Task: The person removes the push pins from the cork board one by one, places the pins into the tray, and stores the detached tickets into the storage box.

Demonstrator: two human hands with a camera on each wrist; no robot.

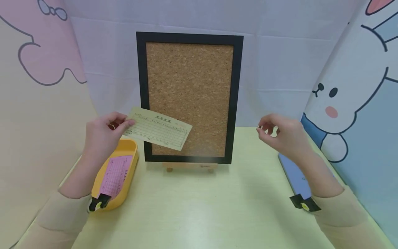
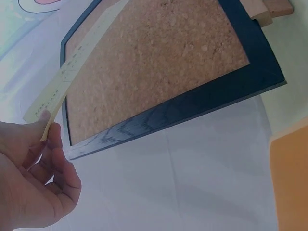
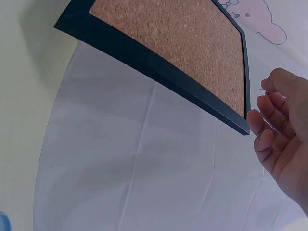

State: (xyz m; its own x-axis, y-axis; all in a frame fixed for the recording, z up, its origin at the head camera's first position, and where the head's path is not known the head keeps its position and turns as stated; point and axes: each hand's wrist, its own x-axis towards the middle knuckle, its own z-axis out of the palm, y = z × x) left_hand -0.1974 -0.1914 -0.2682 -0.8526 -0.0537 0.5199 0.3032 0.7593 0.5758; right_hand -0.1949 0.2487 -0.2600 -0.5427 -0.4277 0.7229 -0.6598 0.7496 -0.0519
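Observation:
By its left end, my left hand [image 1: 104, 135] pinches a pale yellow printed slip [image 1: 158, 128] between thumb and fingers. The slip slants down to the right and overlaps the lower left of a black-framed cork board [image 1: 191, 83] in the head view. Seen from the left wrist, it appears nearly edge-on [image 2: 79, 55]. My right hand [image 1: 284, 138], raised to the right of the board, pinches a tiny thumbtack [image 3: 263, 90] between thumb and index finger. Its thin point sticks out past the fingertips in the right wrist view; the fingers mostly hide its head.
The board stands upright on a small wooden easel [image 1: 189, 165] at the table's back. A yellow tray [image 1: 135, 155] on the left holds a pink printed slip [image 1: 116, 174]. On the right lies a flat blue case [image 1: 293, 174], partly behind my forearm. Cartoon-printed cloth surrounds the table.

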